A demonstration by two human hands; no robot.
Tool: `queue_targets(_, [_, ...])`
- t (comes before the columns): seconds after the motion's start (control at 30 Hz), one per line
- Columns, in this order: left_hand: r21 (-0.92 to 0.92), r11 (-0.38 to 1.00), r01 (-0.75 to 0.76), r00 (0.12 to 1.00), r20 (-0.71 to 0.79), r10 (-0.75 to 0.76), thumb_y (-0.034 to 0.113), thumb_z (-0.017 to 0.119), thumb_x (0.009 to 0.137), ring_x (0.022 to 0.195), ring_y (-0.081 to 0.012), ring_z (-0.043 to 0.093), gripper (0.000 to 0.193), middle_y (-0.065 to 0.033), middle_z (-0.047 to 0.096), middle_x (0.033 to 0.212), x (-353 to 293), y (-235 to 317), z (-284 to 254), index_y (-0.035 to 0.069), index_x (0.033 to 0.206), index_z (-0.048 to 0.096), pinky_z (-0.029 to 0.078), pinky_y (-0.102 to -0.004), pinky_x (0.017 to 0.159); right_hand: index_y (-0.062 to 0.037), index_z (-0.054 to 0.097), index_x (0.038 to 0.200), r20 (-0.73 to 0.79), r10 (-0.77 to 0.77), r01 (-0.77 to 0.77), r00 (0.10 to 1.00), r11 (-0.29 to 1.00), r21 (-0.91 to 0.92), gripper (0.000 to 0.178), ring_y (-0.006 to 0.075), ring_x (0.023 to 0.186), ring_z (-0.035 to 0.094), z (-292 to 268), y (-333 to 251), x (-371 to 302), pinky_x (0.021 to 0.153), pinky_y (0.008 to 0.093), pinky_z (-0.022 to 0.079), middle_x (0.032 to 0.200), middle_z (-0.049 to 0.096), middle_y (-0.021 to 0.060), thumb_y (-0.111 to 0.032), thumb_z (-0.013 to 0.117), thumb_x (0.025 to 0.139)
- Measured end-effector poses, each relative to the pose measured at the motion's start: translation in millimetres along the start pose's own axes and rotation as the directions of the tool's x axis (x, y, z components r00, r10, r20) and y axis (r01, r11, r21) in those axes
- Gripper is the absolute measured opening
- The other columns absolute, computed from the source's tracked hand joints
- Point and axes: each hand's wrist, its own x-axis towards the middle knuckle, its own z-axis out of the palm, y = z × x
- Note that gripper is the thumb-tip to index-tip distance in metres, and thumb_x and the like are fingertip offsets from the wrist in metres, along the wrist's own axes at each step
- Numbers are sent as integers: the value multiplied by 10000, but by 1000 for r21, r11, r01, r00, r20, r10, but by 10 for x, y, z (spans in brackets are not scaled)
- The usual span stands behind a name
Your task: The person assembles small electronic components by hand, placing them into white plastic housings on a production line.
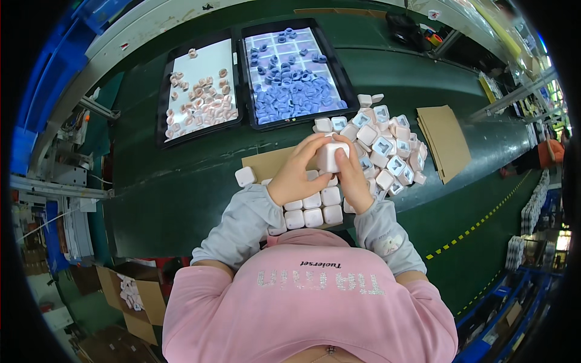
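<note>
Both my hands are closed around one pale pink, rounded cube-shaped case [332, 157], raised over the table. My left hand [295, 175] grips its left side, with fingers curling over the far edge. From the right, my right hand [354, 180] presses its thumb and fingers against the same case. Below them, similar cases [313, 216] lie side by side in rows, partly hidden by my hands. Just beyond my right hand is a loose heap of these cases [367, 135], several showing a dark shape in a pale square recess. One case [244, 176] sits apart, left of my left hand.
Two black-rimmed trays stand at the back: the left tray [161, 115] holds small pinkish pieces, the right tray [340, 81] blue ones. Cardboard sheets [443, 142] lie right of the heap. A brown cardboard strip [263, 162] lies by my left hand. An open carton [148, 296] stands lower left.
</note>
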Motion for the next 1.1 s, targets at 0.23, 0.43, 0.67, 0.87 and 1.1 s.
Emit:
queue_targets(0.23, [56, 998, 41, 999, -27, -39, 48, 596, 809, 1058, -197, 574, 598, -139, 470, 1295, -37, 109, 24, 40, 1354, 350, 499, -294, 842, 1, 407, 1266, 94, -459, 429, 884, 712, -556, 442, 297, 1020, 508, 102, -21, -68, 904, 368, 392, 1128, 488, 180, -326, 408, 968])
queue_targets(0.43, [70, 949, 307, 949, 57, -311, -7, 495, 804, 921, -179, 580, 473, -122, 530, 1157, -35, 271, 44, 20, 1264, 390, 480, -270, 752, -14, 460, 1188, 126, -431, 398, 893, 630, -667, 394, 287, 900, 540, 104, -70, -103, 785, 394, 439, 1009, 540, 148, -332, 433, 958])
queue_targets(0.67, [229, 973, 20, 983, -185, 24, -59, 477, 716, 1226, -340, 423, 461, -182, 461, 1239, 27, -62, -127, 28, 1168, 504, 333, -365, 1024, -87, 487, 1217, 142, 153, -202, 978, 862, 465, 519, 98, 581, 503, -53, -95, -11, 495, 226, 379, 842, 590, 16, -487, 250, 986])
queue_targets(0.87, [511, 845, -159, 986, 32, 167, 114, 695, 695, 1254, -369, 339, 378, -118, 447, 1220, 103, 161, -134, 79, 1057, 592, 253, -490, 1040, -111, 455, 1265, 79, 230, -239, 970, 833, 500, 508, 118, 639, 535, 33, -156, -24, 528, 243, 419, 916, 587, 24, -492, 274, 981])
queue_targets(1.1, [262, 962, -75, 996, -19, 83, 232, 805, 651, 1150, -322, 374, 325, -92, 432, 1101, 99, 21, -21, 73, 852, 604, 294, -417, 987, -80, 475, 1215, 56, 161, -169, 985, 964, 203, 340, 109, 667, 542, 9, -251, -66, 495, 230, 433, 871, 553, 38, -304, 465, 959])
